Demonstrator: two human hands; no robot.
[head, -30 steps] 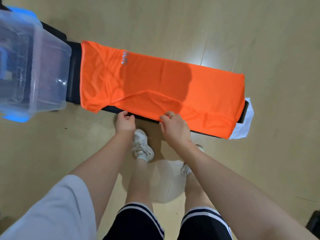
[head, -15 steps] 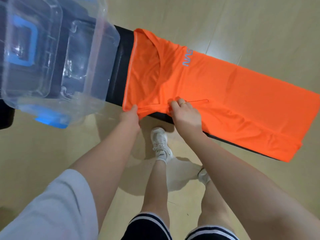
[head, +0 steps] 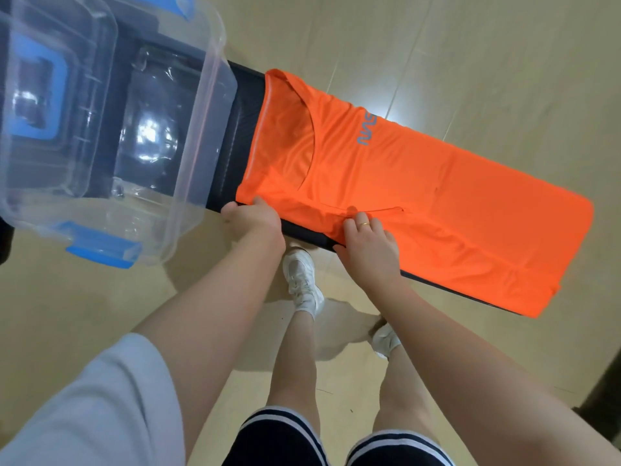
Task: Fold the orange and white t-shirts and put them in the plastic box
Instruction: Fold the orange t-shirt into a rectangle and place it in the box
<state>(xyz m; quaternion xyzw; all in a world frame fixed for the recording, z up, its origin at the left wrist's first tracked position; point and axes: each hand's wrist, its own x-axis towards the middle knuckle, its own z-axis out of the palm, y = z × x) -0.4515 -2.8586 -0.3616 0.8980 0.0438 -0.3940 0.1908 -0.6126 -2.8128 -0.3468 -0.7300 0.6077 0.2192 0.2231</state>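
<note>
Head view, looking down. An orange t-shirt (head: 420, 196) lies flat along a narrow dark bench (head: 243, 129), its neckline toward the clear plastic box (head: 198, 136) and its hem at the bench's far right end, where the cloth hangs over the near edge. The box, with blue handle clips, stands on the left end of the bench, just beside the shirt's collar edge and not touching it. The left hand (head: 252, 218) grips the shirt's near corner at the collar end, fingers curled together around the cloth at the bench edge. The right hand (head: 368, 243), wearing a ring, rests on the shirt's near edge further along, fingers (head: 361, 218) bent and pressed close, pinching a raised fold of orange fabric. Below the bench appear the person's bare legs, white shoes (head: 302, 280) and the pale wooden floor (head: 84, 314). The white t-shirt cannot be seen
</note>
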